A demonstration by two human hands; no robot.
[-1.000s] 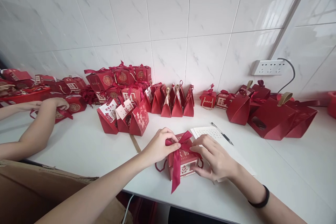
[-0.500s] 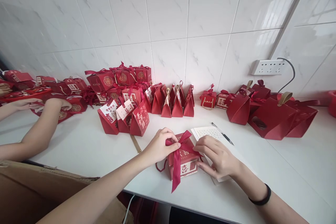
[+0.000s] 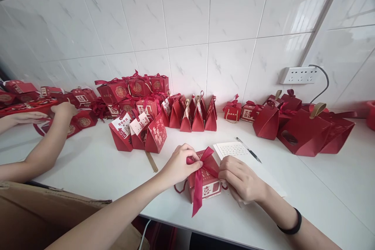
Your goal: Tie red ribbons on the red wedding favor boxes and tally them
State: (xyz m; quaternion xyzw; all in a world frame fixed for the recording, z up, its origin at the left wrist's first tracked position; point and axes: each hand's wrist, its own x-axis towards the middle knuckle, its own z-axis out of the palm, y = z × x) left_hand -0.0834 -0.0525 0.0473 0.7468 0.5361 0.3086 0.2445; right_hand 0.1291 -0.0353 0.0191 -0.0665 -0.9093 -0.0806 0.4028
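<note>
A small red gift box (image 3: 208, 186) with white characters stands on the white table (image 3: 96, 164) in front of me. A red ribbon (image 3: 198, 187) is tied in a bow on top, and one tail hangs down its front. My left hand (image 3: 180, 164) pinches the bow's left loop. My right hand (image 3: 240, 179) is curled against the box's right side, fingers closed on the ribbon there.
Many red gift boxes and pouches (image 3: 152, 105) line the tiled wall. Larger red bags (image 3: 304, 129) stand at the right. A paper sheet (image 3: 234, 150) and pen (image 3: 248, 149) lie behind the box. Another person's arms (image 3: 43, 144) work at the left. A cardboard box (image 3: 38, 211) sits at lower left.
My right hand has drawn down and in against the box's right side. The box has shifted slightly. The other person's hand at the left has moved farther back among the boxes.
</note>
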